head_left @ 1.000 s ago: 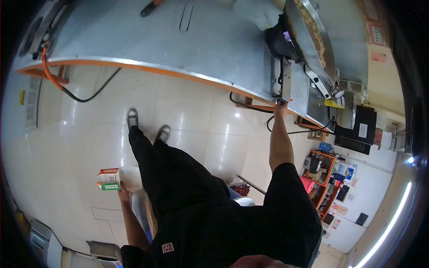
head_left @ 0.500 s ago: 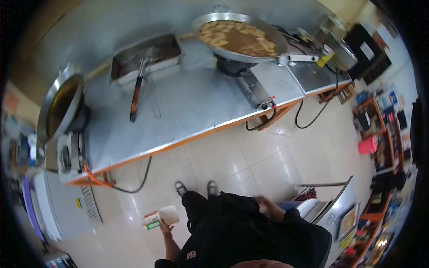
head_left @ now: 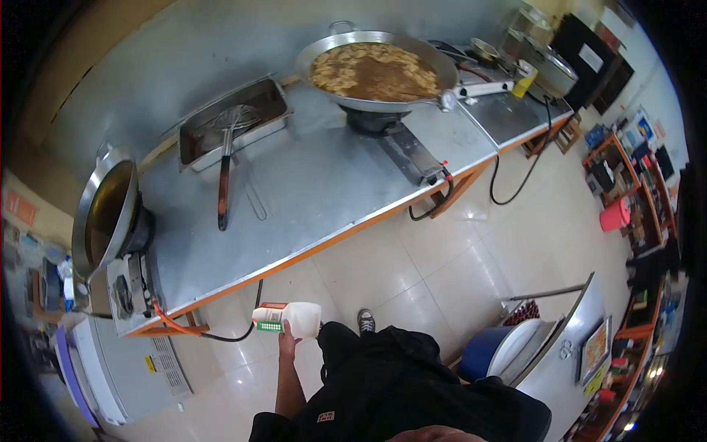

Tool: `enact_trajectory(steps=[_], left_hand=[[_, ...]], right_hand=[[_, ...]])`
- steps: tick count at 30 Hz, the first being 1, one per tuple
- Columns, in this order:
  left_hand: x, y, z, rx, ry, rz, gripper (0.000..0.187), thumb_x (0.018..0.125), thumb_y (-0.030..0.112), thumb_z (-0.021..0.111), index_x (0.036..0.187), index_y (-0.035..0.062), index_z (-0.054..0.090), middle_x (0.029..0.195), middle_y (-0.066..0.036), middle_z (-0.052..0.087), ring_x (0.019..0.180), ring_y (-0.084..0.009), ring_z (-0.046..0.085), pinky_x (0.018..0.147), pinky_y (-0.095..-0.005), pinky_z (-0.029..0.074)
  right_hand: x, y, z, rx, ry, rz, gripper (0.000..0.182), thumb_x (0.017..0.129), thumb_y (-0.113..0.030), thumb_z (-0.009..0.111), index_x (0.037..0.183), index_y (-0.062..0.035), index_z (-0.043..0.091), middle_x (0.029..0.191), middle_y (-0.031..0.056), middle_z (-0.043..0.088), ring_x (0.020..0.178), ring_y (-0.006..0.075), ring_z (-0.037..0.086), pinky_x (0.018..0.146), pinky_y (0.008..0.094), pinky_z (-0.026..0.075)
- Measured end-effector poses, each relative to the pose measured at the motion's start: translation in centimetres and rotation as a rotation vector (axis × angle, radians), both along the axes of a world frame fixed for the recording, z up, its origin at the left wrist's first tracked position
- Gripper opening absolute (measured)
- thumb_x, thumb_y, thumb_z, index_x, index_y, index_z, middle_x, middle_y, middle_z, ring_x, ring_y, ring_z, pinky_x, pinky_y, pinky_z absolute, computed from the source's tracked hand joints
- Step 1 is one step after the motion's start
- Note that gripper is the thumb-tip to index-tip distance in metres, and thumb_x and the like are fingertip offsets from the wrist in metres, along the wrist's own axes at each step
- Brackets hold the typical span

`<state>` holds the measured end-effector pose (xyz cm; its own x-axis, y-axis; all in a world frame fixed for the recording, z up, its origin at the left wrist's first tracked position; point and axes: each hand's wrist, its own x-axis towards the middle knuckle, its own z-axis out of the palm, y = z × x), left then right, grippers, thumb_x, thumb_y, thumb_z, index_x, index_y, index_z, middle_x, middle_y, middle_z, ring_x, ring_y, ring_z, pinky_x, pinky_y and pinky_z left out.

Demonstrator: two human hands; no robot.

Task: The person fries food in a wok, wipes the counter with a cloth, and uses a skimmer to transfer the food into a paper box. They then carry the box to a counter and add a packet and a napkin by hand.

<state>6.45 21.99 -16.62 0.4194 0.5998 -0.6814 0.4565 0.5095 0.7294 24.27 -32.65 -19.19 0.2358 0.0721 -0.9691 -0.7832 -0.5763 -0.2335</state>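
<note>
My left hand (head_left: 288, 342) is closed around a white container (head_left: 303, 317) with an orange and green label. It holds the container low, out in front of the steel-topped table (head_left: 324, 177) and above the tiled floor. My right hand is hidden beside my dark clothing. On the table, a wide pan (head_left: 335, 46) of brown liquid with many pale pieces floating in it sits on a burner. A skimmer with a dark handle (head_left: 224, 191) rests with its wire head over a rectangular metal tray (head_left: 193, 158).
A second pan (head_left: 87, 221) of dark oil stands on a burner at the table's left end. Gas hoses (head_left: 254, 317) hang below the table edge. A blue tub (head_left: 479, 350) and a metal panel (head_left: 560, 346) are at my right. A white appliance (head_left: 132, 368) stands at lower left.
My left hand has moved up and slightly right with the container, closer to the table. My right hand has dropped out of sight. The camera view has shifted as my body moves.
</note>
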Motion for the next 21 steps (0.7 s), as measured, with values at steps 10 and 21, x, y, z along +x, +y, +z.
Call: enact_trajectory(steps=[10,21], left_hand=[[-18.1,-7.2,-5.6,-0.115,0.060,0.746,0.077,0.088,0.059,0.047,0.138,0.0024,0.030,0.140,-0.016,0.036,0.126,-0.0329,0.040,0.092,-0.0582,0.039],[-32.5,-11.8,-13.4,0.032,0.120,1.263,0.056,0.095,0.045,0.046,0.135,0.0065,0.039,0.117,-0.007,0.059,0.095,-0.0256,0.062,0.076,-0.0353,0.052]], right_hand=[[6.6,4.8,2.7,-0.070,-0.039,0.194,0.045,0.088,-0.037,0.053,0.116,-0.0021,0.052,0.098,0.0113,0.059,0.081,0.0257,0.058,0.070,0.0395,0.048],[10.3,23.1,5.0,0.061,-0.097,0.513,0.053,0.088,-0.041,0.054,0.121,-0.0012,0.050,0.106,0.0122,0.059,0.090,0.0259,0.058,0.080,0.0393,0.046]])
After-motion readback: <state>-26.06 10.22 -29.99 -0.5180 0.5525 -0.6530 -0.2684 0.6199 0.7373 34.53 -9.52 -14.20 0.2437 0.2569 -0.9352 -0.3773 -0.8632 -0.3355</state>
